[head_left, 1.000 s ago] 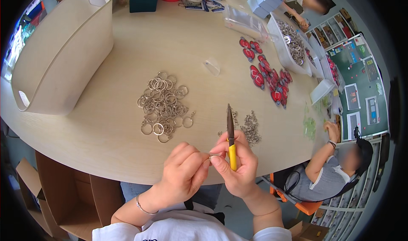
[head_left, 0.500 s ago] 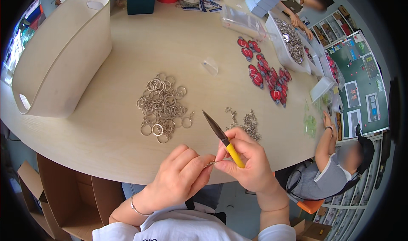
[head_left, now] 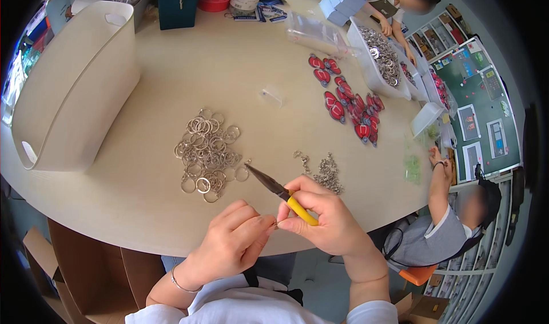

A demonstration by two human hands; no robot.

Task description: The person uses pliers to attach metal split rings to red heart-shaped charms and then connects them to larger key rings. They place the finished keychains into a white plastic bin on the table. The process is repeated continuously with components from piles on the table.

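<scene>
My right hand point(head_left: 325, 218) is closed round yellow-handled pliers point(head_left: 266, 181), their dark pointed jaws aimed up and left over the table. Its thumb and finger also meet the fingertips of my left hand point(head_left: 233, 232), which is pinched closed. Between the two sets of fingertips a small metal piece point(head_left: 275, 224) barely shows; its kind is hidden. Beyond my left hand lies a pile of key rings point(head_left: 209, 152) with short chains. A smaller heap of short metal chains point(head_left: 328, 174) sits past my right hand. Farther off are several red flip-flop shaped charms point(head_left: 347, 106).
A tall cream bin point(head_left: 68, 89) stands at the left. White tubs point(head_left: 394, 92) of metal rings line the far right, near green pieces point(head_left: 412, 168). A small clear bag point(head_left: 272, 97) lies mid-table. One co-worker point(head_left: 440, 227) sits right; another point(head_left: 394, 6) is at the far side.
The view has shifted slightly, and the table things appear a little left. Both hands stay together at the small piece; the pliers have tilted further to the left.
</scene>
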